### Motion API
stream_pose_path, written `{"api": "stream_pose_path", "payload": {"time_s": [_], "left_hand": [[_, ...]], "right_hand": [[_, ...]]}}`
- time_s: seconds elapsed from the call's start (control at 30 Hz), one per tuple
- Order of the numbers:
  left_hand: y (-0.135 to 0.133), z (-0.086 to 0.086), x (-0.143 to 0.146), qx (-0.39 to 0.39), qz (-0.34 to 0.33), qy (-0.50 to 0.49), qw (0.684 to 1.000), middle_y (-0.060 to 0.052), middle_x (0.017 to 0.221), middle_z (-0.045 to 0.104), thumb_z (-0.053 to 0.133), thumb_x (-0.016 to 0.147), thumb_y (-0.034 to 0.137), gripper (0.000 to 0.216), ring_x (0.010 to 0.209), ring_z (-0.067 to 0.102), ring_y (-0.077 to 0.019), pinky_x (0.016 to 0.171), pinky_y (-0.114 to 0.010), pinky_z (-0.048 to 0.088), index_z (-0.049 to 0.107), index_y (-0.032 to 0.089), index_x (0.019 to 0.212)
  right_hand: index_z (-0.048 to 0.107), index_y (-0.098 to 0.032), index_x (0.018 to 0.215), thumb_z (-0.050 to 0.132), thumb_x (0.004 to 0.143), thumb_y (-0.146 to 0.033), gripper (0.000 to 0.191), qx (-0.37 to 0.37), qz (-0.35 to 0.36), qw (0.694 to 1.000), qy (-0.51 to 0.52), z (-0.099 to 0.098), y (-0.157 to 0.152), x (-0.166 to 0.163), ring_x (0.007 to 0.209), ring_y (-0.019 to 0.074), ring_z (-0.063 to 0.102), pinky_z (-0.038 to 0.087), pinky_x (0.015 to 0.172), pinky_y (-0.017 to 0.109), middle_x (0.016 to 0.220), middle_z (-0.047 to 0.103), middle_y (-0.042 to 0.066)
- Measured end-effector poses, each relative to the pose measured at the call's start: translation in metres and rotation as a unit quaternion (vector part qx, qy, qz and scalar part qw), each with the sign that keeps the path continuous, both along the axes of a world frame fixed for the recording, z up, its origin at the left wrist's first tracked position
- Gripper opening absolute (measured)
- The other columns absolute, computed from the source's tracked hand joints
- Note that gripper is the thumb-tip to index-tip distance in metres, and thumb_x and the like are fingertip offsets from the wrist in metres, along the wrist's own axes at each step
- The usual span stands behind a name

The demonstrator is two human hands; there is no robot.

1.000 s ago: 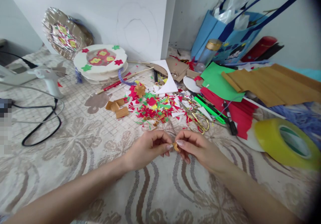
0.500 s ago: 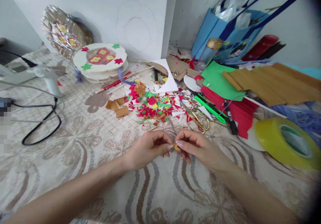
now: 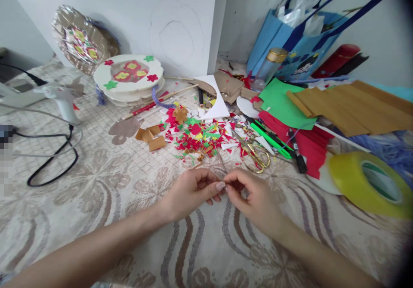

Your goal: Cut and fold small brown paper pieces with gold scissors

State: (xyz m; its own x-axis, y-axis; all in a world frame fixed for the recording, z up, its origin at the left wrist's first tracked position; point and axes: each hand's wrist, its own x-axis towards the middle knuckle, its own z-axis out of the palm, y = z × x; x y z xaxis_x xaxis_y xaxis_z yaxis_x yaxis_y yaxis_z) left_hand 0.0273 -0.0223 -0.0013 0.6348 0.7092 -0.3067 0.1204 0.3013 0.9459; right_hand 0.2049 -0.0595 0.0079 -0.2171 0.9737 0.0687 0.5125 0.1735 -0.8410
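Head camera catches the left hand (image 3: 195,192) and right hand (image 3: 253,197) curled, fingertips meeting, any grip too hidden to tell; gold-handled scissors (image 3: 254,152) lie beyond, nearer the right, slanting leftward into paper scraps (image 3: 190,145).

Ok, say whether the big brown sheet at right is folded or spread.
Mostly spread: the brown sheet shows a broad, creased face; its left edge curls over.

Metal scissors (image 3: 248,148), glossy tape (image 3: 346,177), perhaps plastic bottle (image 3: 268,70)
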Motion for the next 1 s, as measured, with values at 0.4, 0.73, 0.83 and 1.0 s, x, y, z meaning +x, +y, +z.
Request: {"api": "stream_pose_path", "payload": {"time_s": [0.4,0.73,0.83,1.0], "left_hand": [[0.004,-0.002,-0.003,-0.097,-0.018,-0.100,0.990,-0.003,0.078,0.064,0.057,0.084,0.027,0.014,0.068,0.060,-0.0097,0.064,-0.023,0.047,0.057,0.013,0.084],[0.006,-0.001,-0.004,-0.074,-0.014,-0.076,0.994,-0.003,0.074,0.063,0.058,0.083,0.029,0.017,0.065,0.056,-0.0091,0.062,-0.022,0.045,0.057,0.012,0.081],[0.006,-0.001,-0.004,-0.072,-0.014,-0.077,0.994,-0.003,0.075,0.063,0.058,0.082,0.030,0.018,0.065,0.056,-0.0095,0.062,-0.023,0.045,0.057,0.012,0.081],[0.006,0.000,-0.004,-0.072,-0.024,-0.073,0.994,-0.003,0.076,0.062,0.057,0.083,0.032,0.020,0.066,0.056,-0.0102,0.062,-0.024,0.045,0.055,0.012,0.084]], "right_hand": [[0.054,-0.018,0.077,0.061,0.080,-0.027,0.012,-0.337,-0.034,0.855,0.392,-0.012,0.008,0.004,0.050,0.0073,0.050,0.039,0.042,0.016,0.062,0.057,-0.003],[0.056,-0.016,0.079,0.055,0.085,-0.039,0.024,-0.288,0.006,0.895,0.339,-0.011,0.004,0.003,0.052,0.0082,0.051,0.040,0.039,0.015,0.066,0.057,0.000],[0.055,-0.016,0.077,0.061,0.083,-0.034,0.019,-0.288,0.009,0.903,0.317,-0.011,0.004,0.003,0.049,0.0071,0.049,0.041,0.042,0.016,0.061,0.055,-0.003],[0.054,-0.016,0.074,0.056,0.085,-0.033,0.020,-0.283,0.009,0.909,0.307,-0.011,0.005,0.002,0.050,0.0072,0.050,0.041,0.044,0.017,0.061,0.053,-0.003]]}}
